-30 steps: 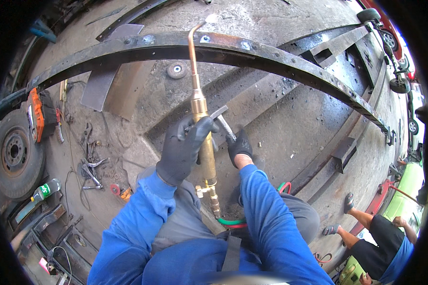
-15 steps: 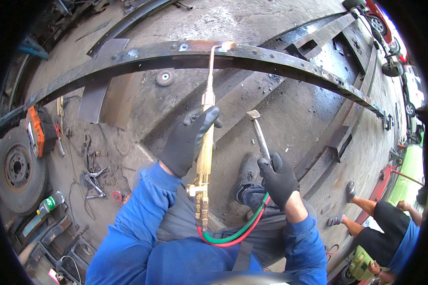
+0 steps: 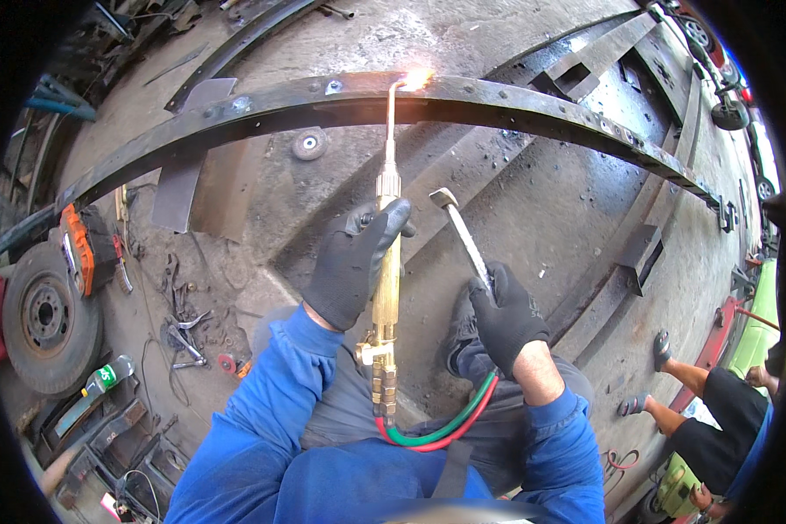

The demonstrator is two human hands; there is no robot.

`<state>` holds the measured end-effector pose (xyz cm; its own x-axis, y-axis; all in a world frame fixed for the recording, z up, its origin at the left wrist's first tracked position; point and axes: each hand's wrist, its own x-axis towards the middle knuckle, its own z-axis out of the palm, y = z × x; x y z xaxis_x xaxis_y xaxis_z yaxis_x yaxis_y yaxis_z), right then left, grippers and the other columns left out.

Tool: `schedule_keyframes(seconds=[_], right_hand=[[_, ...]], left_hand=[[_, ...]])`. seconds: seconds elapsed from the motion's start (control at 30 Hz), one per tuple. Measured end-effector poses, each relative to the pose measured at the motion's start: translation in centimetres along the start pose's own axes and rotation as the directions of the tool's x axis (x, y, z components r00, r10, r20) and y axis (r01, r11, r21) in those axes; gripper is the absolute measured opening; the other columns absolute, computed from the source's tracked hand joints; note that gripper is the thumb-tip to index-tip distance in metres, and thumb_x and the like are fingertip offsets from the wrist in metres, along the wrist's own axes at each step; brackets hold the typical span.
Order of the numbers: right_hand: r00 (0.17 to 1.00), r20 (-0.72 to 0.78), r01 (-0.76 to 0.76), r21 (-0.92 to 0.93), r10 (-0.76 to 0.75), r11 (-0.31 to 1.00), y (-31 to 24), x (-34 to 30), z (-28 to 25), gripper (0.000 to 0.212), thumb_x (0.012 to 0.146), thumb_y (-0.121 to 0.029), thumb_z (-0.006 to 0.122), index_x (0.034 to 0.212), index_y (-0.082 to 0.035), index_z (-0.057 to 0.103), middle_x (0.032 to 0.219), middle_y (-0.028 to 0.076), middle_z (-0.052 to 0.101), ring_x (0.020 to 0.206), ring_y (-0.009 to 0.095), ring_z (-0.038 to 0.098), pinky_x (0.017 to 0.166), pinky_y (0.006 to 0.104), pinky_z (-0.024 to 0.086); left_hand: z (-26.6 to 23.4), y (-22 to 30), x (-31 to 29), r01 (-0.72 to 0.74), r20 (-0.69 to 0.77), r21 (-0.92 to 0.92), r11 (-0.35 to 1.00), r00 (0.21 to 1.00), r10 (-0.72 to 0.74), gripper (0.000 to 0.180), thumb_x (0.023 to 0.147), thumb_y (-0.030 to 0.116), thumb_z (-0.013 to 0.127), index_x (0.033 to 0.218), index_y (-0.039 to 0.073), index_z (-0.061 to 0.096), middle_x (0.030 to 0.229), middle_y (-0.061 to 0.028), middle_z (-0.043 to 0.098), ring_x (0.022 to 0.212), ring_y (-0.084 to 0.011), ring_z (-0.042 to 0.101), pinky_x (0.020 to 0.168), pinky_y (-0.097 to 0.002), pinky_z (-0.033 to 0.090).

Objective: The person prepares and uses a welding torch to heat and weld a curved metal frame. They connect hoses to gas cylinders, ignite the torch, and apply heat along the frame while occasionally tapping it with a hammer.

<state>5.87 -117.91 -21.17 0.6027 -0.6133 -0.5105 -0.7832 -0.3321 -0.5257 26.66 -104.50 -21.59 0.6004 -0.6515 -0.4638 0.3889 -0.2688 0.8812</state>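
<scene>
My left hand [image 3: 351, 271], in a black glove, is closed around the brass body of a gas torch [image 3: 387, 293]. Its bent tip reaches the top face of a long, dark steel beam [image 3: 297, 105], where a bright flame [image 3: 417, 79] burns and the metal beside it looks reddish. Green and red hoses [image 3: 450, 430] curve from the torch's lower end past my lap. My right hand [image 3: 508, 319], also black-gloved, grips a hammer [image 3: 465, 237] by its metal handle. The hammer's head points up, below the beam and apart from it.
A wheel with a tyre [image 3: 48, 310], an orange-and-black tool [image 3: 79, 249] and a green-labelled bottle [image 3: 106, 375] are at the left. Hand tools [image 3: 183, 341] lie on the floor. A small wheel [image 3: 308, 144] sits below the beam. Another person [image 3: 716, 428] is at the right.
The flame at the torch tip is larger and brighter, with a stronger orange glow on the beam. The hammer head has shifted left and slightly up, closer to the torch.
</scene>
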Motion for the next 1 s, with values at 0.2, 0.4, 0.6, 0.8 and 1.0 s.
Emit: schedule_keyframes(seconds=[0.2, 0.4, 0.6, 0.8, 1.0], right_hand=[[1.000, -0.010, 0.006, -0.013, -0.006, 1.000, -0.3, 0.2, 0.0, 0.048, 0.105, -0.040, 0.057, 0.139, -0.006, 0.057, 0.109, 0.030, 0.072, 0.103, 0.050, 0.070, 0.089, 0.0552, 0.054], [0.998, 0.023, -0.065, 0.011, 0.065, 0.998, -0.9, 0.2, -0.3, 0.039, 0.105, -0.030, 0.060, 0.135, -0.006, 0.060, 0.116, 0.029, 0.071, 0.114, 0.047, 0.069, 0.096, 0.0478, 0.053], [1.000, -0.022, 0.013, -0.005, -0.013, 1.000, -0.5, 0.5, 0.1, 0.041, 0.104, -0.038, 0.059, 0.130, -0.005, 0.060, 0.103, 0.029, 0.071, 0.100, 0.051, 0.070, 0.088, 0.0545, 0.054], [0.996, 0.044, -0.084, 0.499, 0.071, 0.862, -2.2, -1.0, -0.7, 0.045, 0.100, -0.023, 0.071, 0.139, -0.002, 0.063, 0.084, 0.004, 0.068, 0.072, 0.017, 0.065, 0.069, 0.0334, 0.051], [0.987, 0.150, -0.086, 0.773, -0.049, 0.628, -3.2, -3.0, -2.8, 0.054, 0.103, -0.020, 0.071, 0.150, 0.001, 0.057, 0.109, 0.008, 0.073, 0.099, 0.010, 0.067, 0.088, 0.0285, 0.054]], left_hand=[[-0.2, -0.3, 0.2, -0.034, -0.015, 0.026, 0.999, 0.999, 0.034, 0.045, 0.103, 0.049, 0.067, 0.096, 0.005, 0.073, 0.075, -0.0014, 0.060, 0.064, -0.0099, 0.058, 0.058, -0.0279, 0.049], [-0.4, -0.4, 0.3, -0.036, -0.006, 0.006, 0.999, 0.999, 0.036, 0.045, 0.104, 0.049, 0.068, 0.095, 0.006, 0.074, 0.084, -0.0002, 0.062, 0.076, -0.0088, 0.055, 0.070, -0.0282, 0.048], [-0.6, -0.4, 0.3, -0.015, 0.004, -0.006, 1.000, 1.000, 0.015, 0.045, 0.103, 0.049, 0.069, 0.095, 0.005, 0.074, 0.085, 0.0001, 0.063, 0.077, -0.0079, 0.055, 0.070, -0.0278, 0.048], [0.2, 0.2, 0.3, -0.049, -0.028, 0.020, 0.999, 0.998, 0.050, 0.043, 0.104, 0.048, 0.066, 0.096, 0.006, 0.072, 0.073, -0.0014, 0.060, 0.061, -0.0090, 0.057, 0.057, -0.0272, 0.049], [1.4, 1.9, 1.3, -0.229, -0.150, -0.038, 0.973, 0.964, 0.221, 0.038, 0.102, 0.042, 0.074, 0.100, 0.004, 0.070, 0.076, 0.0003, 0.061, 0.064, -0.0078, 0.059, 0.060, -0.0273, 0.050]])
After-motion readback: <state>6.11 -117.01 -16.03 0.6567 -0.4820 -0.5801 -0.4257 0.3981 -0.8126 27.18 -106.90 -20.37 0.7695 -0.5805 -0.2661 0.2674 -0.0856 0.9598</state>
